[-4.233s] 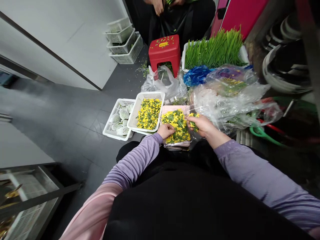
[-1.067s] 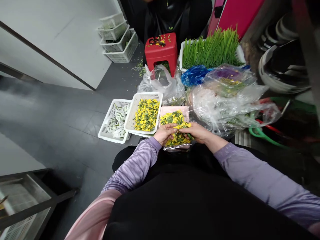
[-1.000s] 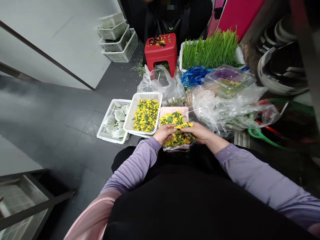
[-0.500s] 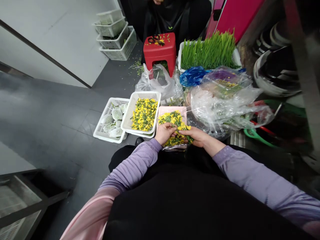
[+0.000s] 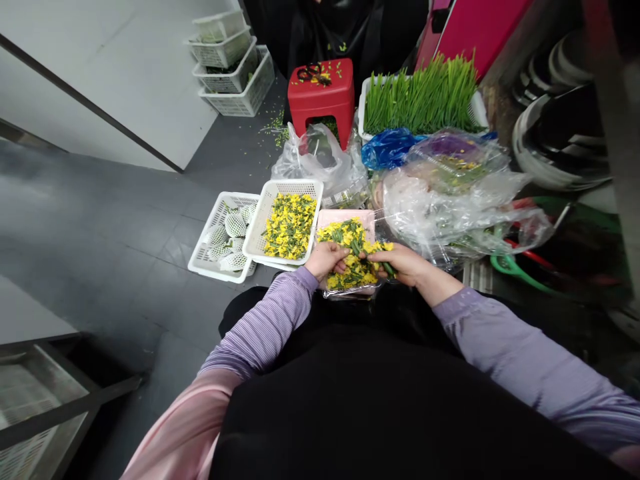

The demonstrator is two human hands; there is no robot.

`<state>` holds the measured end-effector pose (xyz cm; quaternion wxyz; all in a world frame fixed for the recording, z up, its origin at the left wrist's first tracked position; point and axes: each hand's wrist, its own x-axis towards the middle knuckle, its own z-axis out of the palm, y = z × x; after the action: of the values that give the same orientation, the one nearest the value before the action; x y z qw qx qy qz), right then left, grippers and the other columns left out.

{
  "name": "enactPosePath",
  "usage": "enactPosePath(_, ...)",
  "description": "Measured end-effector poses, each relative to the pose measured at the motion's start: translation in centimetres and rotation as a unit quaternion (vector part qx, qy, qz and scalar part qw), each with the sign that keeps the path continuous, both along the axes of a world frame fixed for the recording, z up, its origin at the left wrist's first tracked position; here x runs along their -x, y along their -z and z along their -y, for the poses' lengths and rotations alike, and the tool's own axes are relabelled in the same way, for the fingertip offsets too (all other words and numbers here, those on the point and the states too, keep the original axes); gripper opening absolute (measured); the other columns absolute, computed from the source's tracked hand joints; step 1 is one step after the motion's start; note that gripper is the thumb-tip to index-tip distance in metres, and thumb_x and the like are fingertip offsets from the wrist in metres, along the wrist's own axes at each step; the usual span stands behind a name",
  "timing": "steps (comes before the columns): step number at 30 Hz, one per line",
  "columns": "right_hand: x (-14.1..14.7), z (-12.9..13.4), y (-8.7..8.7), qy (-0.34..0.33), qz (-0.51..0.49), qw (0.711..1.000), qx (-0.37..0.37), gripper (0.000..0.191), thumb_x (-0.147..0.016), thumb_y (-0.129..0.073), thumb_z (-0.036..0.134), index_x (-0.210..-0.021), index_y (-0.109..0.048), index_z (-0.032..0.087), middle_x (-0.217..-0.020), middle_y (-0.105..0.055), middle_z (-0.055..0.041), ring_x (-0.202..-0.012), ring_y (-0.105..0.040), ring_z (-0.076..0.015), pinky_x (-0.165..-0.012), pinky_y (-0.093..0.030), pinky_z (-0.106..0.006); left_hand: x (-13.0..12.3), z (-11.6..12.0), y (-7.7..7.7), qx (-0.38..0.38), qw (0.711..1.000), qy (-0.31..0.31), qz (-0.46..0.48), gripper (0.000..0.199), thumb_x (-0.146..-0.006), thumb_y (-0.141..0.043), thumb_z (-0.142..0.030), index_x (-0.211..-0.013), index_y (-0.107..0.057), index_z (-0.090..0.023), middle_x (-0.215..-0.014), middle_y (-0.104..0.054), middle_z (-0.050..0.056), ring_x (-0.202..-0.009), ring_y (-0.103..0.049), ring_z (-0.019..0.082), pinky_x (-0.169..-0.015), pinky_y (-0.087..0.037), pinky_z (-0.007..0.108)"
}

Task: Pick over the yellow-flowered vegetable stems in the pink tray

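Note:
A pink tray (image 5: 370, 219) lies in front of me, heaped with yellow flowers (image 5: 345, 233) on short green stems. Over its right side, my right hand (image 5: 407, 265) is closed around a small bunch of yellow flowers (image 5: 383, 248). My left hand (image 5: 324, 260) hovers above the tray's left edge, thumb and fingers pinched together; whatever is between them is too small to make out. Just left of the tray stands a white basket (image 5: 254, 243) holding more of these flowers, stacked on another container.
Further left, a white basket (image 5: 200, 257) holds several items in foam nets. Clear plastic bags (image 5: 425, 207) crowd the right. Behind are a red stool (image 5: 320, 100) with black scissors (image 5: 307, 72), a crate of green shoots (image 5: 420, 107) and a seated person in black (image 5: 340, 27).
My right hand has shifted slightly right with its bunch, and the gap between my hands has widened. My left hand has drawn a little to the left.

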<state>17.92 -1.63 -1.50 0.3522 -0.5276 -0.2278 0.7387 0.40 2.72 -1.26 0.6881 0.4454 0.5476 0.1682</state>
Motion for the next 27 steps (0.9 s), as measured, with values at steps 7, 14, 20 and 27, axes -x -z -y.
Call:
enactPosePath(7, 1.7, 0.5, 1.2, 0.039, 0.022, 0.998, -0.039, 0.027, -0.052, -0.071, 0.023, -0.073, -0.057, 0.014, -0.057, -0.056, 0.0020, -0.044, -0.044, -0.0077, -0.036, -0.030, -0.019, -0.8, 1.1, 0.8, -0.028, 0.996, -0.086, 0.020, 0.026, -0.072, -0.060, -0.035, -0.064, -0.055, -0.011, -0.043, -0.051, -0.003, -0.037, -0.047, 0.006, -0.040, -0.041, 0.019)
enactPosePath(14, 2.4, 0.7, 1.3, 0.044, 0.055, 0.994, -0.080, 0.027, -0.054, -0.069, 0.025, -0.076, -0.057, 0.015, -0.058, -0.056, 0.0027, -0.046, -0.045, -0.0080, -0.037, -0.031, -0.019, -1.4, 2.0, 0.4, -0.012, 0.992, -0.108, 0.057, 0.015, -0.070, -0.063, -0.022, -0.070, -0.056, -0.008, -0.050, -0.054, -0.002, -0.041, -0.049, 0.004, -0.043, -0.044, 0.018)
enactPosePath(20, 1.5, 0.3, 1.4, 0.016, 0.063, 0.995, -0.069, 0.023, -0.053, -0.069, 0.022, -0.073, -0.059, 0.014, -0.062, -0.059, 0.0003, -0.045, -0.046, -0.0086, -0.035, -0.029, -0.019, -0.7, 1.2, -0.5, -0.036, 0.999, -0.004, -0.002, 0.012, -0.074, -0.058, -0.018, -0.067, -0.054, -0.008, -0.047, -0.053, -0.001, -0.039, -0.050, 0.007, -0.043, -0.044, 0.020)
enactPosePath(27, 0.3, -0.3, 0.1, 0.055, 0.018, 0.998, -0.030, 0.018, -0.055, -0.066, 0.014, -0.073, -0.061, 0.011, -0.059, -0.058, -0.0011, -0.044, -0.045, -0.0080, -0.035, -0.030, -0.019, 0.7, 0.1, 0.7, -0.177, 0.950, 0.152, -0.206, 0.012, -0.076, -0.049, -0.012, -0.078, -0.060, -0.011, -0.073, -0.060, 0.007, -0.066, -0.058, 0.013, -0.064, -0.047, 0.028)
